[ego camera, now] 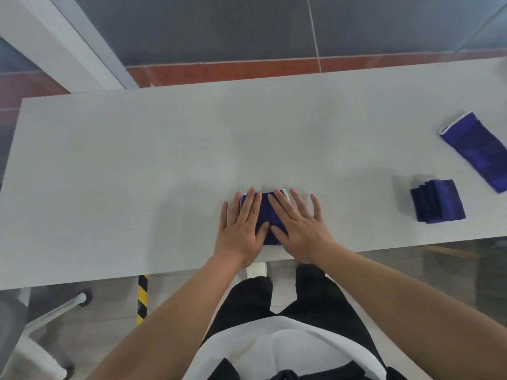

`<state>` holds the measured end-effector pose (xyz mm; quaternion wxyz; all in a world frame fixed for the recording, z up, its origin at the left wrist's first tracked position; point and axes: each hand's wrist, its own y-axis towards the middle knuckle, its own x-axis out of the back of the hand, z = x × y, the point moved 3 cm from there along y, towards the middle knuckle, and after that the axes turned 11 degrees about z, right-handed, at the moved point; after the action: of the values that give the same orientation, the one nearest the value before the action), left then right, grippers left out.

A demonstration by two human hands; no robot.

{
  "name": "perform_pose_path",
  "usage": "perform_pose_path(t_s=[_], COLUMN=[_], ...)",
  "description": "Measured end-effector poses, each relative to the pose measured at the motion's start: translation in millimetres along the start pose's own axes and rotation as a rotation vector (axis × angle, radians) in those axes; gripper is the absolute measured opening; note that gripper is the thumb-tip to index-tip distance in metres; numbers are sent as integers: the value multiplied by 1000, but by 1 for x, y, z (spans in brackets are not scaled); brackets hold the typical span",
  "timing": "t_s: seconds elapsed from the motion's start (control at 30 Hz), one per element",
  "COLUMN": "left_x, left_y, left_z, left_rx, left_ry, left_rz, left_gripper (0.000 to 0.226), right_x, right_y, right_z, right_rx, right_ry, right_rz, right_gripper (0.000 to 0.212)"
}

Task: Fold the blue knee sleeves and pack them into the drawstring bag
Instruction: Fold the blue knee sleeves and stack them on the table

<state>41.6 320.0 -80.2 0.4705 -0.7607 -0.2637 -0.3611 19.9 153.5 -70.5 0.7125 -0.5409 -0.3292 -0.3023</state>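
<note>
Knee sleeve (pixel 264 215) flat under L hand (pixel 241 229) & R hand (pixel 297 227)

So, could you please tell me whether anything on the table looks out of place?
Only mildly: the unfolded sleeve lies askew near the table's right end, and no drawstring bag is in view. Both hands press one folded sleeve.

Left hand (pixel 239 229) and right hand (pixel 297 227) press flat, fingers spread, on a folded dark-blue knit knee sleeve (pixel 265 215); folded blue stack (pixel 437 201) lies well right.

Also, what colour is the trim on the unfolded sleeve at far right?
White, edging the open end of the blue unfolded sleeve; the head view shows it.
</note>
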Motion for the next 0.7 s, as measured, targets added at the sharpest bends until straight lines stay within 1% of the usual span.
perform_pose_path(t_s=[0.1,0.13,0.2,0.3,0.4,0.47,0.6,0.7], left_x=[7,10,20,44,67,77,81,77], left_y=[-3,-5,-8,-1,21,40,80,109], left_z=[0,0,-3,-26,-71,-108,-178,-221], left_rx=[4,3,-4,-38,-109,-161,-213,-204], left_ry=[-39,-58,-87,-133,-167,-153,-140,-166], left_rz=[56,62,6,-112,-119,-78,120,225], left_gripper=[69,70,71,73,82,85,85,85], right_x=[7,12,25,50,71,81,85,75], right_y=[-4,-8,-26,-64,-102,-126,-166,-183], right_z=[2,1,-9,-46,-103,-148,-242,-305], right_rx=[15,22,11,-100,-259,-395,-630,-694], right_ry=[35,58,138,299,469,538,714,842], right_rz=[30,19,-60,-209,-336,-408,-468,-444], right_gripper=[70,72,74,70,67,65,62,63])
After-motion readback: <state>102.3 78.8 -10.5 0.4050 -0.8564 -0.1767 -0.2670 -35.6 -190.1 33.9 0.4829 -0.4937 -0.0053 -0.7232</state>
